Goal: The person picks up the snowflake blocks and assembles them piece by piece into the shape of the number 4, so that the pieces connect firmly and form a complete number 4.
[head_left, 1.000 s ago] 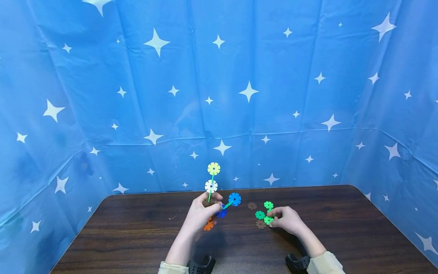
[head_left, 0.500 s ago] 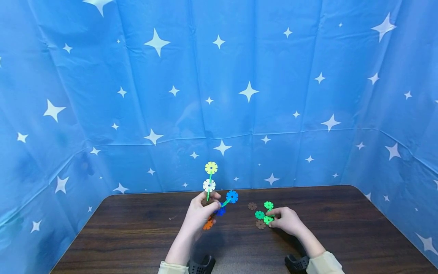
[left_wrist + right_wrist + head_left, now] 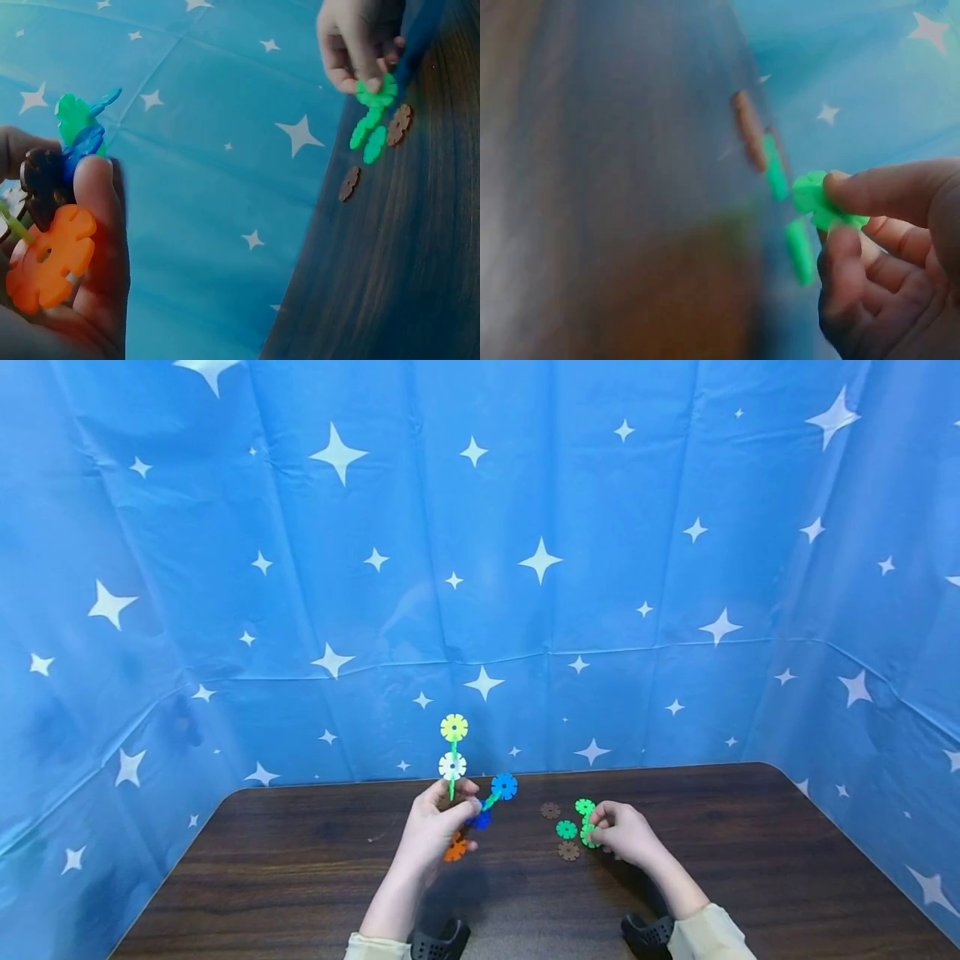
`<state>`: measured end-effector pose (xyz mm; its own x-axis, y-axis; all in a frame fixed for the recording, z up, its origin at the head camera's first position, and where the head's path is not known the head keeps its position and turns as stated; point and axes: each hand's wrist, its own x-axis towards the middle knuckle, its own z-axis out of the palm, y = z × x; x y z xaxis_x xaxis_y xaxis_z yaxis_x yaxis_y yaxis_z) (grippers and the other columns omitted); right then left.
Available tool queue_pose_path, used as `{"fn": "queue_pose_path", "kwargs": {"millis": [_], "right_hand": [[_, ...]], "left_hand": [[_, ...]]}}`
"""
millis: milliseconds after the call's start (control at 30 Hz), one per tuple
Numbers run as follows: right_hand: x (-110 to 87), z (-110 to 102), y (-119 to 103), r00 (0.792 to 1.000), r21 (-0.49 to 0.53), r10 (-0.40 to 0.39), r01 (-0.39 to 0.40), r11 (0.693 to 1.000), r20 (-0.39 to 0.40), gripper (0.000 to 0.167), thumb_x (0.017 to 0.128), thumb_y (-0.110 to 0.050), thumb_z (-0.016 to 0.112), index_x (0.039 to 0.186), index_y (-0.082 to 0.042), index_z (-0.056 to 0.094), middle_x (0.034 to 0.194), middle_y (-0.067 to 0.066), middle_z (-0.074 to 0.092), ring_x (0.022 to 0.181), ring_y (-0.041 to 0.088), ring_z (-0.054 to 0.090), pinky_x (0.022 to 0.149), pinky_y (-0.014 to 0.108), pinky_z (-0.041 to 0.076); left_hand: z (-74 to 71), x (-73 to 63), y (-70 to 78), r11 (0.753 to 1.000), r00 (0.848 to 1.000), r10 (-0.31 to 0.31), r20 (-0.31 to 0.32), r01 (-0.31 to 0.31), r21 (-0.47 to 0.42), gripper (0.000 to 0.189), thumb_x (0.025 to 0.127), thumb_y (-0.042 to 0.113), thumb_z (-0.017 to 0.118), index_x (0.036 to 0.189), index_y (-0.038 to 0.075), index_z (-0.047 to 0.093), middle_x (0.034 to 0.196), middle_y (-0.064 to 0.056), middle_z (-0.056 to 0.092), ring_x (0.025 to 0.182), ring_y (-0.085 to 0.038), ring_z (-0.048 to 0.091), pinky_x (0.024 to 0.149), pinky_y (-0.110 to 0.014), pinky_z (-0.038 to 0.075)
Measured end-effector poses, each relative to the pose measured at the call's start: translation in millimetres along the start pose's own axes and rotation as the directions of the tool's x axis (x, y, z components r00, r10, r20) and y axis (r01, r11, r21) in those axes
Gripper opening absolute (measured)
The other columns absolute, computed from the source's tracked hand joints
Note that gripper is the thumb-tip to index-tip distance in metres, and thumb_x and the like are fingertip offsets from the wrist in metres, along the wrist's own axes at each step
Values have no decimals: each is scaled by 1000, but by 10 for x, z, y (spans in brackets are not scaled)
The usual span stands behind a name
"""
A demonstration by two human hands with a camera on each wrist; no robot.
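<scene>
My left hand [image 3: 429, 835] grips a joined build of snowflake discs above the table. A yellow disc [image 3: 448, 723] tops it, over a white disc [image 3: 447, 763], linked by a green one seen edge-on. A light blue disc [image 3: 498, 783] sticks out to the right, past a dark blue disc [image 3: 81, 150]. Below are an orange disc [image 3: 66, 262] and a brown disc [image 3: 43, 180], partly covered by fingers. My right hand [image 3: 630, 839] pinches a bright green disc [image 3: 808, 196] between thumb and fingers, just above the loose discs.
Close to my right hand lie a teal-green disc [image 3: 566, 835], another bright green disc [image 3: 579, 804] and brown discs [image 3: 568, 856], one farther back [image 3: 551, 816]. The dark wooden table [image 3: 300, 860] ends at a blue star-patterned curtain [image 3: 420, 610].
My right hand has lifted slightly, with a bright green disc now pinched in its fingers. The left hand and its build have shifted a little to the left.
</scene>
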<state>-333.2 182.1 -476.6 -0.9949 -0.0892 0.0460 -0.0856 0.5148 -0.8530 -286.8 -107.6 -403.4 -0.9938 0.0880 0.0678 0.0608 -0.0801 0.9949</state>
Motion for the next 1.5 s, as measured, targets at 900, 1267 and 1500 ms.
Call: {"fn": "queue_pose_path", "kwargs": {"millis": [900, 1267, 1500], "right_hand": [[53, 321, -1008, 994, 803, -113, 65, 592, 4, 21, 97, -3, 56, 117, -3, 61, 99, 7, 67, 82, 17, 69, 76, 34, 56], [33, 406, -1004, 982, 805, -185, 84, 588, 33, 16, 97, -2, 56, 102, -11, 67, 95, 7, 66, 84, 19, 68, 79, 37, 55], [42, 442, -998, 964, 793, -264, 140, 593, 27, 18, 96, 0, 56, 97, -13, 69, 95, 6, 68, 85, 19, 68, 85, 44, 52]], "left_hand": [[-15, 27, 24, 999, 994, 19, -105, -15, 38, 41, 93, 16, 66, 131, 5, 56, 97, -4, 63, 72, -15, 56, 45, -27, 46], [-10, 17, 16, 1000, 996, 24, -88, -22, 22, 39, 90, 16, 68, 126, 5, 59, 91, -6, 64, 60, -12, 56, 41, -22, 41], [-10, 26, 8, 1000, 996, 14, -88, -15, -10, 36, 90, 13, 67, 124, 4, 59, 92, -8, 64, 55, -12, 52, 41, -22, 40]]}}
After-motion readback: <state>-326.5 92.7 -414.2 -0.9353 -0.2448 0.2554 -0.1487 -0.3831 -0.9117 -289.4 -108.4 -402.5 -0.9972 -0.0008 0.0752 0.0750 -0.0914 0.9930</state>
